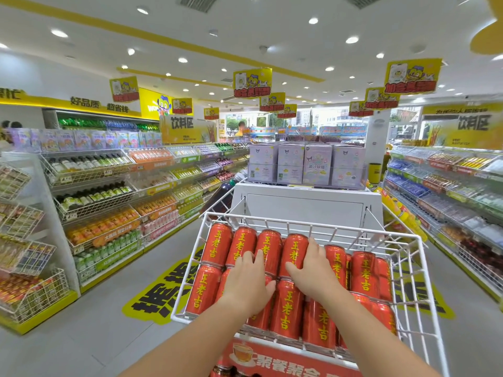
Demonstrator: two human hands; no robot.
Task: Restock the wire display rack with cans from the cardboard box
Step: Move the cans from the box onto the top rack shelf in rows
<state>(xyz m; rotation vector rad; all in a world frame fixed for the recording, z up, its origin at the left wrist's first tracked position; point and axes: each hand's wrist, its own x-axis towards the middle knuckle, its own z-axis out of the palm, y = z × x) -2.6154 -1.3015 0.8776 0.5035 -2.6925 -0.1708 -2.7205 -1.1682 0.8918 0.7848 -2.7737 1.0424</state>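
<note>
The red cans [288,308] lie in the white wire rack [272,223] and fill most of it. They sit side by side in two rows, one at the front of the rack and one at the back. Each can lies on its side. Its long way runs from the front of the rack to the back, and I think the tops point to the back, going by the yellow letters.

The left grip [249,278], a bare hand, rests flat on cans near the middle of the rack. The right grip [313,270] rests flat on cans just beside it. The fingers look nearly straight. Both grips are released and hold nothing; they only press on the cans.

I think full cans like these are a bit heavy, hard and smooth. They are round, so they can roll. The thin metal can dent if dropped. The best hold is around the middle of the can's side.

The cardboard box cannot be seen. A red sign [285,360] hangs under the front of the rack.
</note>
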